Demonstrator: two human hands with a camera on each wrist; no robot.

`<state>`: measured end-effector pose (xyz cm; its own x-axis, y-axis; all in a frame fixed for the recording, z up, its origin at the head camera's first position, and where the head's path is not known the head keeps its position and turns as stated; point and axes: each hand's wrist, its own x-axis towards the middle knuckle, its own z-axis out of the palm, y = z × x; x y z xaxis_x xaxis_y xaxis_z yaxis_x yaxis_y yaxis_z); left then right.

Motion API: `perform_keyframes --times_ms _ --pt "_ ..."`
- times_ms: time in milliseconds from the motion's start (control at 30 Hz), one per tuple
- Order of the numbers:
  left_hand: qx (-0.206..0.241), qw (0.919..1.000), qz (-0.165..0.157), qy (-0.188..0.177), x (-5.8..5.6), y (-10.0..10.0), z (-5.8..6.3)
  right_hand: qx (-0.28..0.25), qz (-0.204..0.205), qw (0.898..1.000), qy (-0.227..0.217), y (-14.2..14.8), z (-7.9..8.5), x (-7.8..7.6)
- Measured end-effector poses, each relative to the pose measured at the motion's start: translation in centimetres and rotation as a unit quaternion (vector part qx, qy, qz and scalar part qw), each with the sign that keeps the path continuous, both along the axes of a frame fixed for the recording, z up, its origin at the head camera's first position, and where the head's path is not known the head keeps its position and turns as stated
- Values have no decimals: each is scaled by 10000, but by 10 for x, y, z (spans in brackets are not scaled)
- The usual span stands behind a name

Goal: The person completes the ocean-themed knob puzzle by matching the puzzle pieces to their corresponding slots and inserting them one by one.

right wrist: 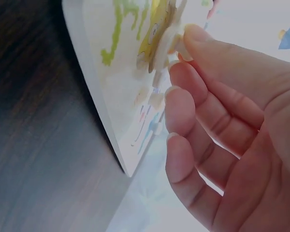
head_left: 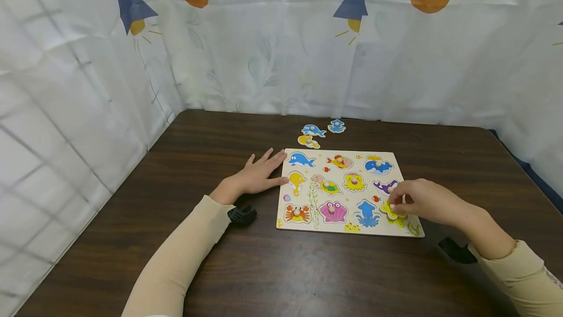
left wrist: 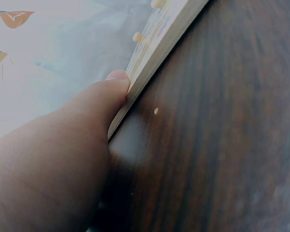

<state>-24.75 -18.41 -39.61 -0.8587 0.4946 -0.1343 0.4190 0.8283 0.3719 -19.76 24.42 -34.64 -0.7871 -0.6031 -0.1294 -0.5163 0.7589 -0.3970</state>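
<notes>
A wooden peg puzzle board [head_left: 330,229] with painted sea animals lies on the table. Over the starfish picture at its lower right corner, my right hand [head_left: 428,202] pinches the knob of a yellow starfish piece [right wrist: 159,41] between thumb and index finger. The piece sits tilted against the board in the right wrist view, and the other fingers curl loosely. At the board's left edge, my left hand [head_left: 257,175] lies with fingers spread and straight. Its thumb [left wrist: 113,89] presses on the board's edge.
Behind the board lie a blue dolphin piece [head_left: 313,131], a blue squid piece [head_left: 336,126] and a yellow seahorse piece [head_left: 309,142]. Several knobbed pieces sit in the board, among them a crab [head_left: 297,214] and a pink shell [head_left: 333,213]. A printed curtain [head_left: 281,63] hangs behind the brown table [head_left: 281,268].
</notes>
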Motion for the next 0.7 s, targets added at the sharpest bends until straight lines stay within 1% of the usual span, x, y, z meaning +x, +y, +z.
perform_keyframes --times_ms 233,567,700 --pt "5 10000 4 12 0 1 1 16 -256 9995 172 -2 3 1" --pt "7 10000 28 -2 -1 0 -1 43 -410 9984 386 -1 3 1" --pt "7 10000 35 -3 -1 0 -2 43 -409 9985 360 -1 3 1"
